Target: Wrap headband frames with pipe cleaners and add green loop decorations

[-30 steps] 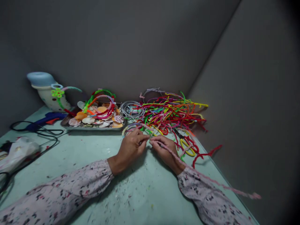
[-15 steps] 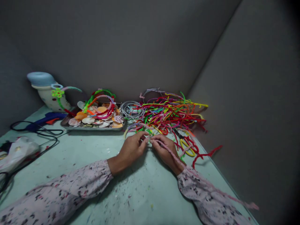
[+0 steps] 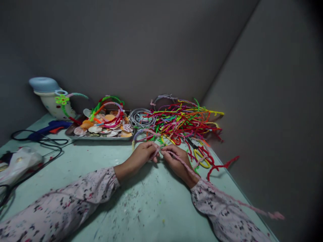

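A long pink pipe cleaner [image 3: 185, 164] runs from my fingertips back over my right wrist and sleeve, its far end past the table's right edge. My right hand [image 3: 178, 163] pinches it between thumb and fingers. My left hand [image 3: 142, 156] is closed close beside, pinching the pink strand just left of the right fingertips. A curved pipe cleaner piece, lilac to yellow [image 3: 137, 136], arches just beyond the hands, partly hidden by them; whether it joins the pink one I cannot tell.
Behind the hands lie a heap of coloured pipe cleaners [image 3: 186, 117], a coil of grey wire [image 3: 142, 117] and yellow-handled scissors [image 3: 202, 159]. A metal tray [image 3: 101, 138] of shells stands left of them. Further left are a blue glue gun [image 3: 47, 129], black cable [image 3: 59, 148] and a blue-lidded container [image 3: 46, 85].
My left hand has turned and its fingers have curled around the strand by the right fingertips. The pink pipe cleaner's far end has shifted slightly right. My right hand stays nearly still.
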`<state>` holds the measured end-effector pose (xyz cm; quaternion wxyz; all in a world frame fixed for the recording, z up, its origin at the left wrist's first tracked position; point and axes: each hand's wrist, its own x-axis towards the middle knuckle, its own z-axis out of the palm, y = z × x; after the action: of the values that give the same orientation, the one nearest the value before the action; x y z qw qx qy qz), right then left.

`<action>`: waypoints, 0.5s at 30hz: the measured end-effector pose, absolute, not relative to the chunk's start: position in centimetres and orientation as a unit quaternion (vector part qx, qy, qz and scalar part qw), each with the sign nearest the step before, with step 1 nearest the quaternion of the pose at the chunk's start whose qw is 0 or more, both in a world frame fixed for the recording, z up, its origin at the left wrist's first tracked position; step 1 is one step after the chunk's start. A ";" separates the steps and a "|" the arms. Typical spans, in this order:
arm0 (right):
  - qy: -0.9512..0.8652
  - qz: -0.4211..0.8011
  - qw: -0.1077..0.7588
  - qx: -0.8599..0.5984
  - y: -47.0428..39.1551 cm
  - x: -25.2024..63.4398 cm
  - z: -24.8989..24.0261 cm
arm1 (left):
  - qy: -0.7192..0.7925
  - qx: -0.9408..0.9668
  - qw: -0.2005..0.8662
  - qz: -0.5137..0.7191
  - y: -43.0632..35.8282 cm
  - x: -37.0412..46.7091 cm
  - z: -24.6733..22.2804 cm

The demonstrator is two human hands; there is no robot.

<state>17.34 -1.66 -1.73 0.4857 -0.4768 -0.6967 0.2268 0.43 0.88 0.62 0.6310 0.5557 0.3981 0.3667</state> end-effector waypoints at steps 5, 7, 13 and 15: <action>-0.676 0.237 0.499 -0.488 -1.5 17.4 -2.1 | 0.382 0.542 0.647 0.375 0.9 0.3 0.4; -0.668 0.243 0.504 -0.491 -1.5 17.3 -2.1 | 0.369 0.537 0.658 0.378 1.0 0.3 0.2; -0.646 0.246 0.523 -0.498 -1.5 17.0 -2.1 | 0.350 0.531 0.668 0.386 0.9 0.2 0.0; -0.644 0.246 0.526 -0.499 -1.5 17.0 -2.1 | 0.355 0.535 0.664 0.384 0.9 0.2 0.1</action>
<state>17.01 -1.46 -2.10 0.5256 -0.4988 -0.6439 0.2456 0.25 0.87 0.09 0.6642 0.5346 0.3546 0.3837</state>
